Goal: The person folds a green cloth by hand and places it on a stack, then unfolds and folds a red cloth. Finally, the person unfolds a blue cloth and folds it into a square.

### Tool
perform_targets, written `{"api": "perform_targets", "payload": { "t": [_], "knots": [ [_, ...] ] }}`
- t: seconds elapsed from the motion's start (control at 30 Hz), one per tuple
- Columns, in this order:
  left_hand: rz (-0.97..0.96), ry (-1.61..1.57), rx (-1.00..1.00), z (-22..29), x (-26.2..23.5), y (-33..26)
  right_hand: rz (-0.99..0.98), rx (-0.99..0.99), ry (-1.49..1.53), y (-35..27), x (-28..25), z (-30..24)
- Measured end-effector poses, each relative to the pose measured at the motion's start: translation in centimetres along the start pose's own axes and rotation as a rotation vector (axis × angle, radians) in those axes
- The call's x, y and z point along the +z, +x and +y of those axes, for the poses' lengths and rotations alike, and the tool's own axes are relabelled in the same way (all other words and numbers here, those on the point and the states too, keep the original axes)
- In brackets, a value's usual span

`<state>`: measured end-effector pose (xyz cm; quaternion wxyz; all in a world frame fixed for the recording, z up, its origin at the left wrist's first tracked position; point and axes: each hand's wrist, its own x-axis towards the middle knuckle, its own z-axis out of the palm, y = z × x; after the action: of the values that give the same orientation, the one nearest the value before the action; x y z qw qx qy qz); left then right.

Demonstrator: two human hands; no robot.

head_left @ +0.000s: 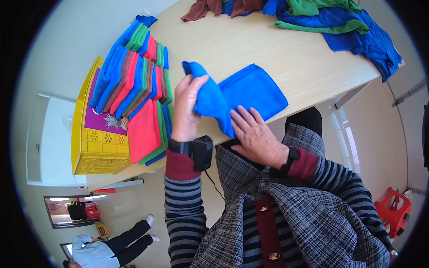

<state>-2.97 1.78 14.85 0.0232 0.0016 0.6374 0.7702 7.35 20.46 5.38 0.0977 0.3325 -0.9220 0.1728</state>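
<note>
A blue cloth (pixel 254 91), partly folded, lies at the front edge of the pale wooden table. My left hand (pixel 187 100) grips its left end between thumb and fingers and holds that part raised off the tabletop. Flat on the cloth near the fold rests my right hand (pixel 257 136), its fingers stretched out and pressing lightly on the fabric. To the left of my left hand stand several stacks of folded cloths (pixel 138 82) in blue, red, green and brown.
A yellow plastic crate (pixel 100 149) stands left of the stacks. Loose blue and green cloths (pixel 344 29) are heaped at the table's far right, with brown ones (pixel 203 9) at the far edge. A red stool (pixel 393 210) is on the floor at right. Another person (pixel 96 250) stands at lower left.
</note>
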Motion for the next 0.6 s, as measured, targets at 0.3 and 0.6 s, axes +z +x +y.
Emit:
{"api": "perform_targets", "payload": {
  "t": [0.3, 0.6],
  "knots": [
    [-0.051, 0.637, -0.035, -5.0, 8.4, 4.5, -0.025, -0.007, 0.011, -2.4, 0.9, 0.3],
    [-0.060, 0.911, 0.085, -8.5, 10.9, 4.2, 0.025, -0.047, 0.095, -2.7, 2.0, 0.8]
  ]
}}
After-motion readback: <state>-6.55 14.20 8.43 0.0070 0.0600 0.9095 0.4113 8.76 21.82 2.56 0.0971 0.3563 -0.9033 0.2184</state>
